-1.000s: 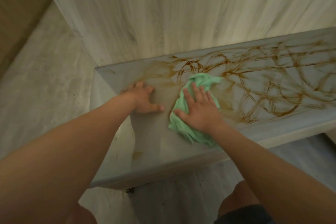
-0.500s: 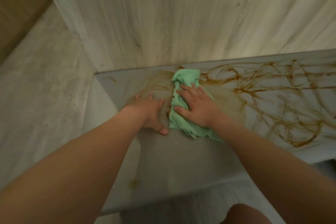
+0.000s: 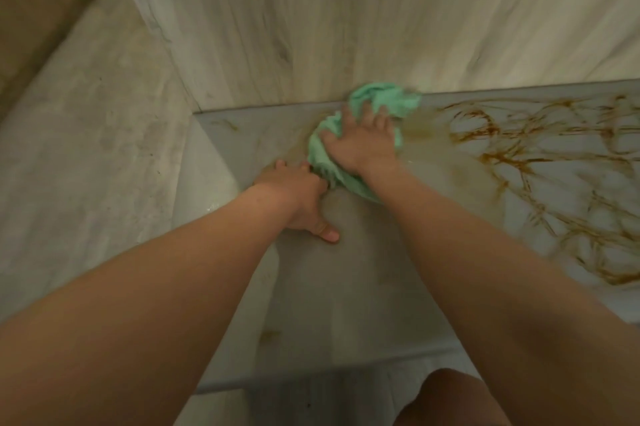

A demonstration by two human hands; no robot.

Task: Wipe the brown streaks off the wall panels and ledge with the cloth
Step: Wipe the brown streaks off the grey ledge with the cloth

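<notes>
A crumpled mint-green cloth [image 3: 384,101] lies on the grey ledge [image 3: 346,287] where it meets the pale wood-grain wall panel [image 3: 346,17]. My right hand [image 3: 363,140] presses flat on the cloth, fingers spread toward the wall. My left hand [image 3: 301,199] rests flat on the ledge just left of the cloth, its fingertips touching the cloth's edge. Brown streaks [image 3: 540,162] cover the ledge to the right of the cloth. Around and below the cloth the ledge shows a smeared tan haze [image 3: 446,176].
A small brown spot [image 3: 272,334] sits near the ledge's front edge. The ledge ends at a left corner [image 3: 197,112], with pale floor [image 3: 86,155] beyond it. My knee [image 3: 450,401] shows at the bottom.
My right hand has pushed the cloth away from me, up to the wall joint. My left hand stayed flat on the ledge beside it. The view shifted closer.
</notes>
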